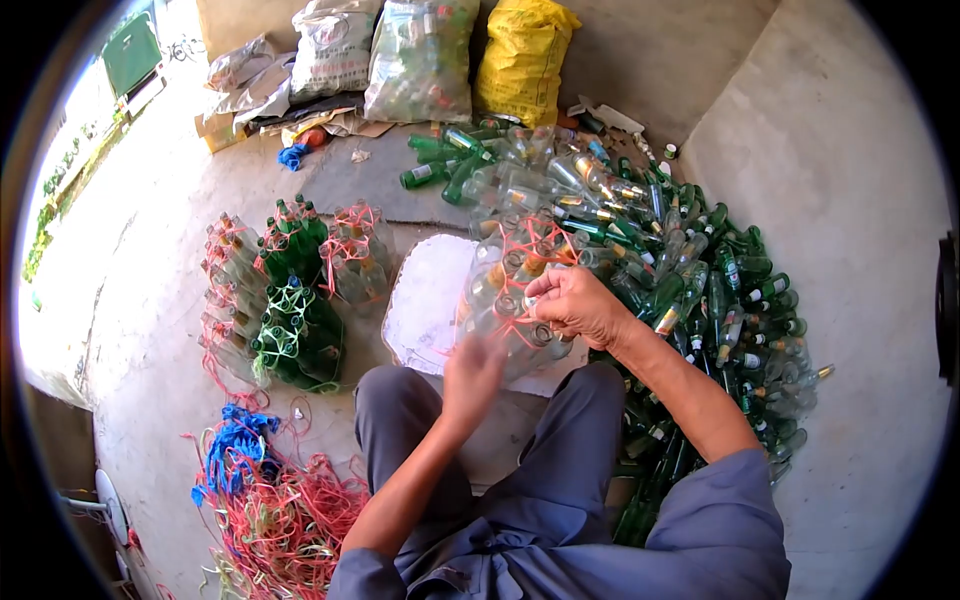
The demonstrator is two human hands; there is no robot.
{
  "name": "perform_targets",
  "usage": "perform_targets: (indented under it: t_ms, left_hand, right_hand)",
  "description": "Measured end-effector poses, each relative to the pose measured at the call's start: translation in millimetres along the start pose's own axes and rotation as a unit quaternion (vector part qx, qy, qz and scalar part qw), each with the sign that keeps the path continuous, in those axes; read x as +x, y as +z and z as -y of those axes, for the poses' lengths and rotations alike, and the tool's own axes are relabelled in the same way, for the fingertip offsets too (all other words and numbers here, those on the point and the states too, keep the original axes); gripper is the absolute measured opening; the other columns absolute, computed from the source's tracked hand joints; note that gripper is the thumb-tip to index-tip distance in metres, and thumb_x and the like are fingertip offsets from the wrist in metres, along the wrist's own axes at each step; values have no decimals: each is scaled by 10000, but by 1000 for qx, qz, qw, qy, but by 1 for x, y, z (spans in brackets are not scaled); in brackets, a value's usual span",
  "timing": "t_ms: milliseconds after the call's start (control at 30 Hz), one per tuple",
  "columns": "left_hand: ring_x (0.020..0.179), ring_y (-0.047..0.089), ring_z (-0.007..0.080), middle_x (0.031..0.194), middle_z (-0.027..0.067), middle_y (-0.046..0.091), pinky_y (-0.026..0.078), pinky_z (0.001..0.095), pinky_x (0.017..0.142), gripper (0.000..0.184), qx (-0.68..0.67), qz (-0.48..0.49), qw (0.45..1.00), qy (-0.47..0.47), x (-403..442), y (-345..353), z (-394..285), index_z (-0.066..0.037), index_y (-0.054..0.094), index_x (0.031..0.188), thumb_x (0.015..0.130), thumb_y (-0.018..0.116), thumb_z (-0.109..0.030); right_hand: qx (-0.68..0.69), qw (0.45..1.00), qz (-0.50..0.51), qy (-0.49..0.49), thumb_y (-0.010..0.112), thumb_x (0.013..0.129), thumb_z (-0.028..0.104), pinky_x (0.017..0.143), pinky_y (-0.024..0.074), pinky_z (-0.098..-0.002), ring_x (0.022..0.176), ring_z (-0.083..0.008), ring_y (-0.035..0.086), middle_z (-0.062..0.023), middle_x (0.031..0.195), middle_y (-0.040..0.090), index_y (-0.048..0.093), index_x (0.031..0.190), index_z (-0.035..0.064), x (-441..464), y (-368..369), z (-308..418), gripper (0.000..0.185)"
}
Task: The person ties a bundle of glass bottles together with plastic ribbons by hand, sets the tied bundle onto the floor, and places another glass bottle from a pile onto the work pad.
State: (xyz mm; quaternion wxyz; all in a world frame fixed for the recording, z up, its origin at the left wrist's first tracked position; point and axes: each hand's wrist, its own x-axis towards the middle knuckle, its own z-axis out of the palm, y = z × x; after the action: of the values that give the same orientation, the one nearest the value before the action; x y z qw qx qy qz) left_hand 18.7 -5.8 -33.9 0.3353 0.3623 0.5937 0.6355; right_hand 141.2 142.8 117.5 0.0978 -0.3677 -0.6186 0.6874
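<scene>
From my end I've got both hands at the clear bottle bundle [487,290], which stands btwn the knees and the loose pile, partly over a white slab [430,290] on the floor. Pink string [537,240] loops round the bottle necks up top. R hand [572,303] is at the bundle's right side, fingers bent in twd the thumb by the bottle tops; can't tell if they're closed on a strand or just touching. L hand [474,378] is a blur at the bundle's near edge, so I can't tell its grip either.

To the left, tied groups stand close together: clear bottles w/ pink string [232,290], green bottles w/ lt green string [302,345], another green group [290,245] behind those, and a small clear group [358,265] nearer the slab. Below them I see a tangle of pink string [300,520] w/ blue strands [238,448] at its top. Loose bottles [720,300], green + clear, lie heaped on the right, curving round to the back. At the back wall: a white sack [332,50], a see-thru sack [420,60] full of bottles and a yellow sack [523,62]
</scene>
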Motion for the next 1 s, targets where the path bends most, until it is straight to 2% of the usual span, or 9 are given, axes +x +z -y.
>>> perform_targets:
  t_ms: [67, 167, 233, 333, 367, 500, 667, 967, 1000]
  left_hand:
    - [623, 501, 45, 715, -24, 530, 420, 208, 574, 174, -8, -5, 1000, 1, 0, -2, -3, -66, 482, 877, 952, 637, -80]
    - [653, 509, 69, 731, 5, 542, 438, 242, 597, 153, -51, -19, 998, -17, -2, -3, -15, -35, 505, 877, 936, 640, -78]
    - [696, 512, 112, 735, 57, 560, 462, 305, 633, 171, -90, -38, 994, -43, -4, -3, -23, 12, 550, 847, 903, 667, -99]
    - [632, 509, 57, 743, -14, 543, 433, 216, 590, 81, -31, -24, 999, -29, -6, -6, -25, -38, 518, 955, 970, 593, -66]
    - [629, 508, 59, 743, -12, 543, 433, 218, 588, 78, -15, -19, 1000, -19, -6, -6, -18, -34, 521, 958, 974, 589, -69]
    - [619, 505, 64, 740, -5, 543, 429, 222, 575, 78, 14, -5, 1000, -4, -6, -4, -2, -25, 525, 956, 988, 574, -77]
    - [608, 500, 66, 738, -4, 539, 423, 226, 561, 77, -10, -22, 1000, 4, -7, 3, -13, -22, 521, 947, 995, 559, -67]
    - [601, 495, 63, 741, -8, 534, 408, 225, 537, 68, -9, -26, 999, 32, 6, 21, -12, -29, 521, 932, 984, 561, -46]
    - [600, 494, 62, 741, -9, 532, 408, 225, 537, 73, -10, -26, 999, 38, 7, 22, -15, -30, 520, 926, 983, 564, -47]
  right_hand:
    - [-182, 980, -23, -82, 721, 802, 50, 474, 405, -222, 529, -65, 537, -34, 742, 652, 594, 1024, -33, 1, 8, 3, 269]
    - [-411, 883, -85, -209, 723, 766, 63, 562, 494, -263, 606, -104, 626, -57, 696, 667, 656, 906, -36, 6, 9, 3, 184]
    - [-432, 870, -111, -210, 720, 752, 74, 595, 507, -274, 620, -108, 631, -59, 683, 664, 681, 857, -31, 7, 10, 5, 153]
    - [-438, 859, -143, -223, 705, 770, 83, 607, 510, -282, 631, -116, 638, -52, 672, 668, 702, 816, -34, 9, 7, -1, 125]
    - [-436, 857, -152, -230, 698, 783, 84, 605, 509, -283, 633, -119, 640, -49, 670, 671, 706, 807, -37, 11, 5, -4, 124]
    - [-312, 916, -177, -181, 668, 814, 60, 596, 515, -274, 632, -101, 642, -56, 684, 691, 710, 765, -44, 11, 2, -9, 122]
    - [-264, 934, -172, -167, 660, 811, 48, 559, 515, -261, 574, -86, 635, -71, 641, 683, 720, 730, -38, 27, -24, -16, 133]
    - [-434, 854, -231, -173, 698, 712, 132, 543, 503, -306, 516, -163, 638, -125, 593, 673, 719, 673, 1, 30, -36, -3, 139]
    - [-427, 860, -227, -164, 690, 702, 149, 554, 501, -347, 534, -238, 633, -167, 602, 648, 711, 670, -5, 29, -36, -1, 159]
